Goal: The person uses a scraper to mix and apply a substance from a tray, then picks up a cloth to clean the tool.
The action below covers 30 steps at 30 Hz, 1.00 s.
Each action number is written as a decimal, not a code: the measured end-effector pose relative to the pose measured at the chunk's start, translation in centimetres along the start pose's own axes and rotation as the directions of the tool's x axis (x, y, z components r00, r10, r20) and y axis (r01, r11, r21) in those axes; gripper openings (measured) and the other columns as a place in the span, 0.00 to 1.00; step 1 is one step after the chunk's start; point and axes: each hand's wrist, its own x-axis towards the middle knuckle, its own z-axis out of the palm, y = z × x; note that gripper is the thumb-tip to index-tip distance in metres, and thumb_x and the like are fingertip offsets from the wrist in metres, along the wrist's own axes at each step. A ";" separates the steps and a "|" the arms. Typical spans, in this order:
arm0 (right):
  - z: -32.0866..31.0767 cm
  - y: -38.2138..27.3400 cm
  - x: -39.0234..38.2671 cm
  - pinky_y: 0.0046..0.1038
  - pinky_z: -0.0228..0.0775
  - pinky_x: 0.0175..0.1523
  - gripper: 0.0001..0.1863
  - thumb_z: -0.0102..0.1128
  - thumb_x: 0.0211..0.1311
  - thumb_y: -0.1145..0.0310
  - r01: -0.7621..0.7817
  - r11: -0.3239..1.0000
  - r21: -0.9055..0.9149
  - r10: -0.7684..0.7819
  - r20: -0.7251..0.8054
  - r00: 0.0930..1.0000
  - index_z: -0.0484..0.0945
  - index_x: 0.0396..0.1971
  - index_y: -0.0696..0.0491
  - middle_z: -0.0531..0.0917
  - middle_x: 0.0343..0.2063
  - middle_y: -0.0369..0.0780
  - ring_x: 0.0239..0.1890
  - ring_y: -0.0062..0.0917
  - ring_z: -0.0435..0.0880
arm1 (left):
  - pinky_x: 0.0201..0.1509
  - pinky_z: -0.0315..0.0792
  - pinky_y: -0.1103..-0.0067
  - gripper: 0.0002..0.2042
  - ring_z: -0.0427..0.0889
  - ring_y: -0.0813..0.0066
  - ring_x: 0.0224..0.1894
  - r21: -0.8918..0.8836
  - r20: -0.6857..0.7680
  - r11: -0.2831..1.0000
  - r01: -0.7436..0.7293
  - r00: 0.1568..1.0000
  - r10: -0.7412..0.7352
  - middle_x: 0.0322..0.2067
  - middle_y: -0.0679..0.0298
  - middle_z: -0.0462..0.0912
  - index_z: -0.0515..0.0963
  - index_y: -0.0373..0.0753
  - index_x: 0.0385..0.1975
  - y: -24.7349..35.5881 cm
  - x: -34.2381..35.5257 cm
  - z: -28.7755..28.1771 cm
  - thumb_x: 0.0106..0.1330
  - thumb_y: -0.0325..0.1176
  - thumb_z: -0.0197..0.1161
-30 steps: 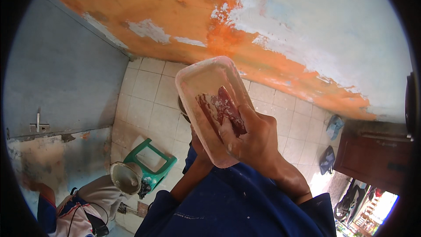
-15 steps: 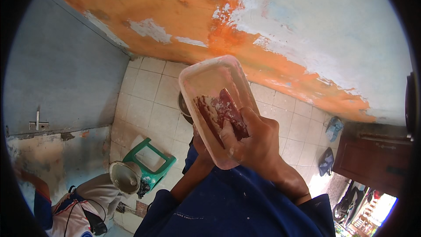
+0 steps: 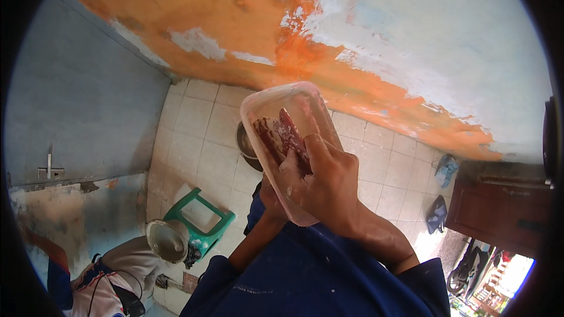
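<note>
A whitish plastic tub (image 3: 322,105), rectangular with rounded corners and smeared inside, is held tilted in front of my body. My left hand (image 3: 271,198) grips it at its near left side, and the fingers behind it are hidden. Over the tub my right hand (image 3: 330,177) is closed round a dark red, flat putty scraper (image 3: 287,124) crusted with pale paste. The scraper's far part reaches into the tub at its left wall, where dark and pale smears show.
Ahead rises an orange wall (image 3: 235,17) patched with white. A green stool (image 3: 222,223) and a pail (image 3: 168,240) stand at the left, near another person (image 3: 100,285). A dark round bucket (image 3: 249,151) sits behind the tub. Cloths (image 3: 436,214) lie by a brown cabinet (image 3: 490,211).
My right hand and the scraper have shifted left in the tub, toward its left wall, and the scraper has turned more edge-on. My left hand keeps its hold on the tub.
</note>
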 end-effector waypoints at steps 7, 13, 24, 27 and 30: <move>-2.9 -0.9 -0.4 0.30 0.69 0.21 0.08 0.64 0.48 0.75 -0.034 0.999 -0.002 0.034 0.038 0.999 0.74 0.24 0.61 0.78 0.16 0.49 0.15 0.36 0.80 | 0.64 0.67 0.68 0.29 0.67 0.68 0.63 0.200 0.076 0.975 -0.094 0.994 0.080 0.61 0.59 0.65 0.55 0.40 0.67 -3.2 0.3 -4.5 0.71 0.48 0.46; -3.4 -0.8 -0.9 0.30 0.70 0.21 0.08 0.64 0.49 0.76 -0.039 0.998 0.054 0.035 0.075 0.997 0.74 0.25 0.61 0.77 0.15 0.48 0.16 0.36 0.81 | 0.63 0.69 0.72 0.29 0.69 0.73 0.61 0.533 0.080 0.828 -0.172 0.985 0.154 0.61 0.60 0.66 0.55 0.40 0.66 -3.1 0.5 -5.3 0.70 0.47 0.51; -1.0 1.3 0.4 0.31 0.72 0.22 0.08 0.64 0.49 0.75 0.049 0.999 -0.014 -0.049 -0.020 0.999 0.75 0.27 0.61 0.79 0.17 0.49 0.16 0.38 0.81 | 0.65 0.66 0.69 0.30 0.68 0.68 0.62 -0.238 0.112 0.970 0.054 0.993 -0.028 0.62 0.58 0.64 0.54 0.40 0.67 -3.0 -0.4 -4.6 0.70 0.50 0.47; -2.6 0.2 0.4 0.31 0.73 0.22 0.07 0.64 0.49 0.74 0.008 1.000 0.005 -0.008 -0.048 0.999 0.75 0.26 0.60 0.79 0.16 0.49 0.16 0.37 0.81 | 0.66 0.65 0.69 0.30 0.67 0.66 0.62 -0.336 0.156 0.938 0.083 0.987 -0.031 0.63 0.57 0.64 0.54 0.40 0.67 -2.6 -0.5 -4.4 0.70 0.51 0.46; -3.6 -0.2 0.4 0.31 0.72 0.22 0.07 0.64 0.50 0.74 -0.061 0.997 0.039 0.060 0.025 0.998 0.75 0.25 0.59 0.78 0.15 0.48 0.15 0.36 0.81 | 0.67 0.63 0.68 0.31 0.67 0.64 0.63 -0.450 0.100 0.890 0.073 0.994 -0.031 0.63 0.56 0.63 0.54 0.41 0.67 -2.9 -0.4 -5.0 0.70 0.53 0.44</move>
